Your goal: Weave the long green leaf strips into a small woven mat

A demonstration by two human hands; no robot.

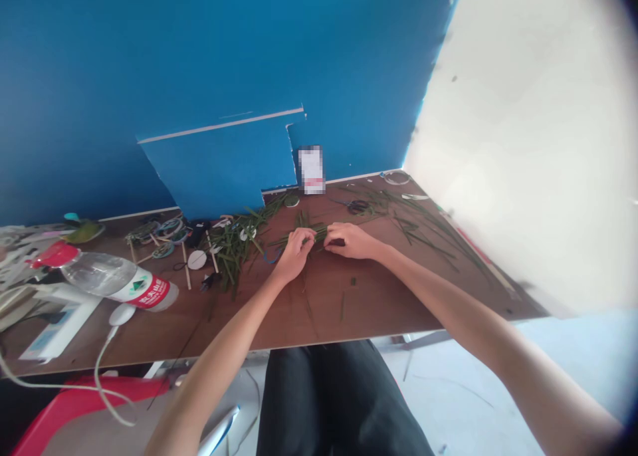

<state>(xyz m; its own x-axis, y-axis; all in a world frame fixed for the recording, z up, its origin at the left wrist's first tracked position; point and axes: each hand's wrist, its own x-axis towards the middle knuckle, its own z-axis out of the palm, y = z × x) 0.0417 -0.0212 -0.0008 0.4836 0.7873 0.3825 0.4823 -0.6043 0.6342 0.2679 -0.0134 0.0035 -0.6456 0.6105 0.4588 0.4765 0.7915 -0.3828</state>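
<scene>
Beneath both hands, brown wooden table (319, 310): carries the work, and loose green strips lie scattered beyond the hands.
right hand (349, 240): knuckles up, fingers closed on the bundle's right end.
left hand (294, 251): fingers curled tight around its left end.
bundle of thin green leaf strips (316, 230): between the two hands, low over the table. We judge it light, limp and easily creased, so best pinched near the gathered middle, not the tips.
hidden: the fingers cover the join, so we cannot tell whether the strips are woven or knotted.
</scene>
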